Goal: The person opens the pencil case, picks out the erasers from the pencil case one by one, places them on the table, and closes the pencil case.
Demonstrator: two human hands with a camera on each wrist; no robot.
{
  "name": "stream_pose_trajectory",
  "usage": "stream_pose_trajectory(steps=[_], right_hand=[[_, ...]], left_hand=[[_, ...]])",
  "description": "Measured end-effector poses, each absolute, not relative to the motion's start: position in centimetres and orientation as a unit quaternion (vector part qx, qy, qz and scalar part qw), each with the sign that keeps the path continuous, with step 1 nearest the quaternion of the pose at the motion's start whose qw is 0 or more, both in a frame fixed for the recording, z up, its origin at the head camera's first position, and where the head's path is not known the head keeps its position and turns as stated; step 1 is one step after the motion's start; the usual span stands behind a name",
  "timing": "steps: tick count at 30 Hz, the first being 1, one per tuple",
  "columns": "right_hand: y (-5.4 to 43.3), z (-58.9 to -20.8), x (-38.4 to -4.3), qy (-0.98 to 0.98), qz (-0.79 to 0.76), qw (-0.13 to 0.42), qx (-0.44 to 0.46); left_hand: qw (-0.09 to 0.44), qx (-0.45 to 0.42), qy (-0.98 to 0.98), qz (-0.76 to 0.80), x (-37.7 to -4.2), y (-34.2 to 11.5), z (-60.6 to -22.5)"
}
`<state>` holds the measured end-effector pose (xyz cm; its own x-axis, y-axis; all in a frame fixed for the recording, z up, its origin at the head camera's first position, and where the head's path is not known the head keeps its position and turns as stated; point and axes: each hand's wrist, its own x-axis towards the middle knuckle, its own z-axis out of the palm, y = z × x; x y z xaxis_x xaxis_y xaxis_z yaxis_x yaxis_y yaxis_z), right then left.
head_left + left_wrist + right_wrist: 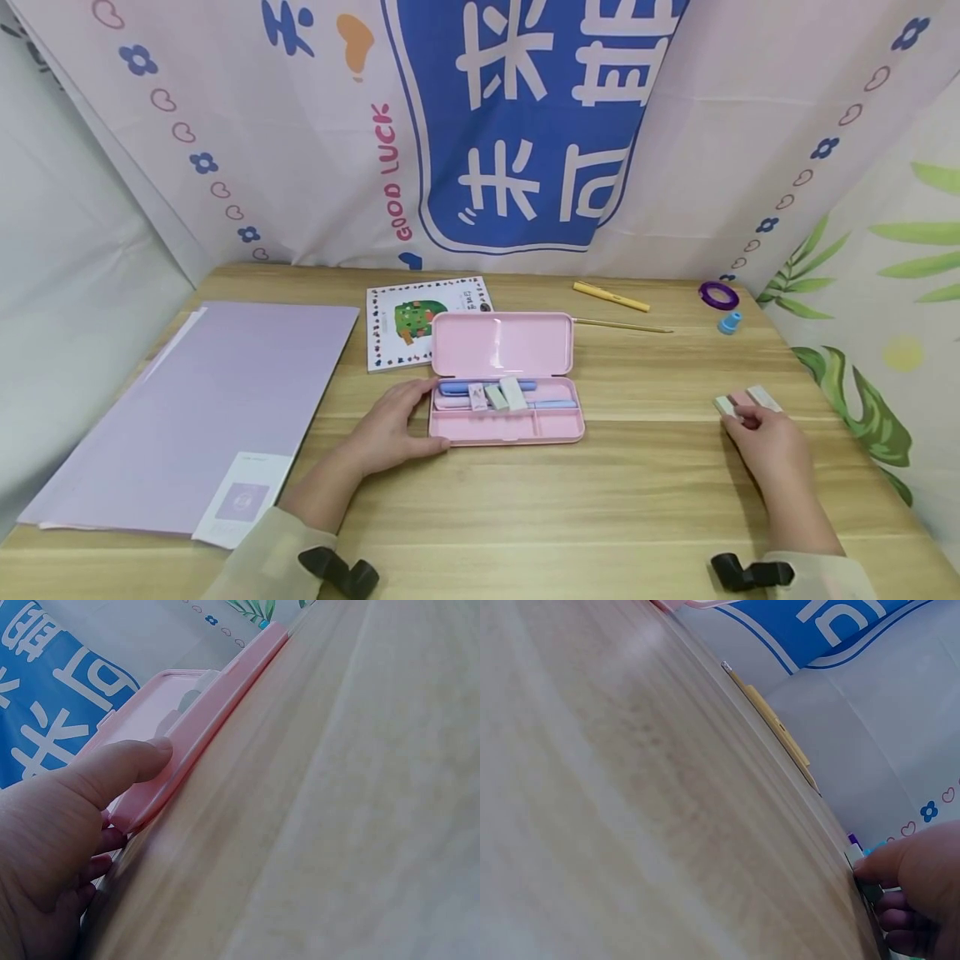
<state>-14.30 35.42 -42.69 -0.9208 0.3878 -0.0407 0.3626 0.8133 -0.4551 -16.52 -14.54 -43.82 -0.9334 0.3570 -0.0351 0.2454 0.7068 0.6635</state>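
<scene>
An open pink pencil case (504, 346) lies mid-table with its lid raised. My left hand (386, 429) holds its left end, thumb against the front wall and fingers along the side, as the left wrist view (52, 832) also shows. Inside lie a blue pen (453, 388), a pale pen (551, 405) and three small erasers, one of them white (513, 393). At the right of the table, my right hand (776, 450) pinches a pale green eraser (724, 405) in a row with a pink eraser (741, 397) and a white one (763, 397). Its lower fingers are curled.
A lilac folder (225, 392) with a white card (243, 500) covers the left side. Behind the case is a picture booklet (382, 325). Toward the back right lie a yellow pen (611, 297), a pencil (626, 326), a purple ring (718, 295) and a blue cone-shaped piece (729, 323).
</scene>
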Motion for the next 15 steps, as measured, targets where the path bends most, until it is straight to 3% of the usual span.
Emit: stream_pose_trajectory(steps=[8, 15], right_hand=[[34.6, -42.6, -14.2, -0.953, 0.232, 0.058, -0.188], [29.5, -42.1, -14.8, -0.954, 0.268, 0.098, -0.094]], left_hand=[[0.08, 0.165, 0.92, 0.347, -16.5, -14.5, -43.8], [0.079, 0.164, 0.919, 0.351, -16.5, -14.5, -43.7]])
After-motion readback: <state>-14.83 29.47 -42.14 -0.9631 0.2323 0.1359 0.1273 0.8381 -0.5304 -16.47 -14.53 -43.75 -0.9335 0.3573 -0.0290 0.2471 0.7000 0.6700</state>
